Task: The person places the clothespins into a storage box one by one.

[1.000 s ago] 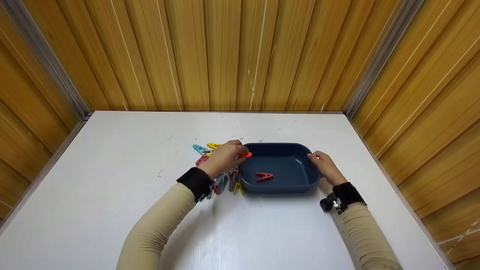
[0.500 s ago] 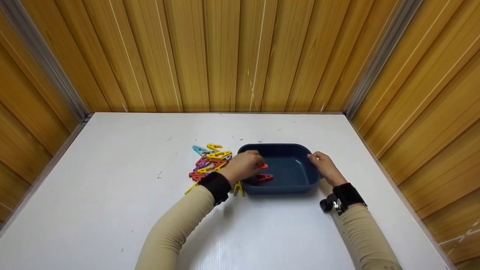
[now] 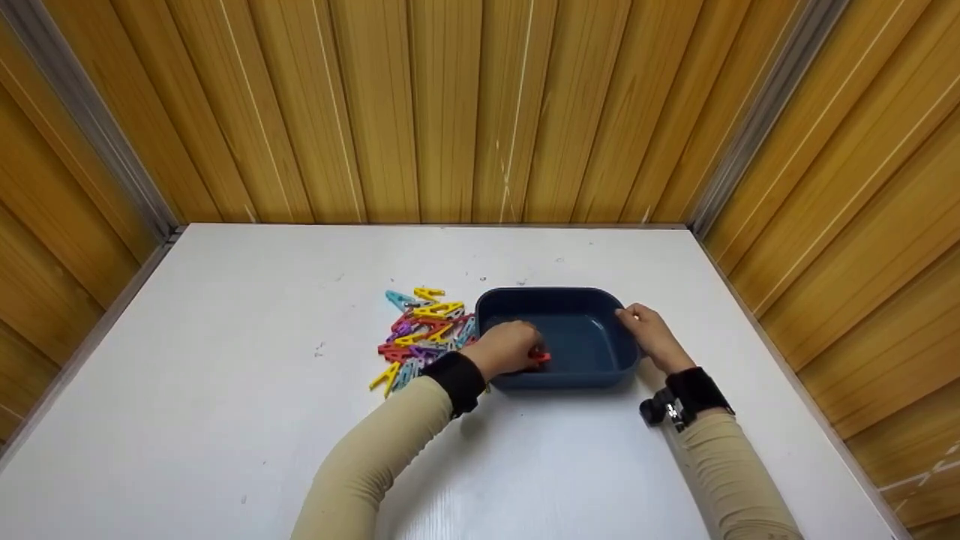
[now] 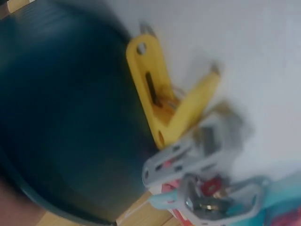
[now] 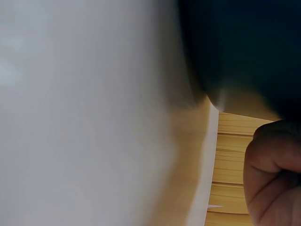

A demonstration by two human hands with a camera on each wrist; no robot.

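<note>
My left hand (image 3: 508,349) reaches down inside the dark blue plastic tub (image 3: 555,381), its fingers curled at a red clothespin (image 3: 543,358) close over the tub's floor. Most of that clothespin is hidden behind the fingers. On the tub's right side, my right hand (image 3: 649,334) grips the rim between thumb and fingers. Left of the tub lies a loose heap of clothespins (image 3: 427,309) in yellow, red, purple, grey and light blue. Close up in the left wrist view, a yellow clothespin (image 4: 146,80) lies right along the tub's outer wall, with grey ones beside it.
The white tabletop (image 3: 225,337) extends around the tub and heap. Wood-patterned panels (image 3: 442,112) rise along its back and sides. A small black camera (image 3: 657,409) on the right wrist strap hangs low by the table.
My left hand has carried a red clothespin from the heap rightward over the rim, then lowered it into the tub, covering the red one lying there. The right hand has stayed on the rim.
</note>
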